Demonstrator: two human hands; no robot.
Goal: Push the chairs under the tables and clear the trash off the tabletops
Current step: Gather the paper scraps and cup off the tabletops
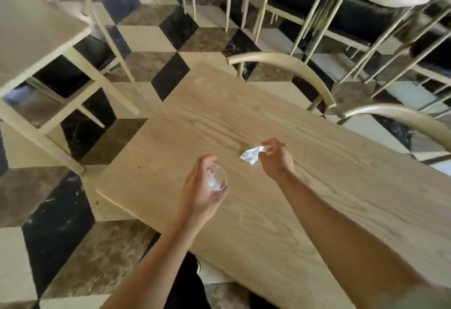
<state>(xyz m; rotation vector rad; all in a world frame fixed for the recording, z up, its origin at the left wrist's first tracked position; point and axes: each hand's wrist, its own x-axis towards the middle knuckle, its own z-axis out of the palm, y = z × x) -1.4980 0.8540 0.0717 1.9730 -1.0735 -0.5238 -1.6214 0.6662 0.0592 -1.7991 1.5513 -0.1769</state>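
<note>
A light wooden table (305, 199) fills the middle of the view. My left hand (202, 191) grips a clear plastic cup (217, 179) just above the table's near left part, with some crumpled clear wrapping inside it. My right hand (275, 157) pinches a crumpled whitish wrapper (251, 155) a little above the tabletop, to the right of the cup. Two curved pale chair backs (288, 68) (400, 113) stand close against the table's far side.
Another pale table (31, 33) with a chair (58, 103) under it stands at the left. More chairs with dark seats (353, 13) line the back. A checkered black, cream and brown floor (61, 223) surrounds the tables.
</note>
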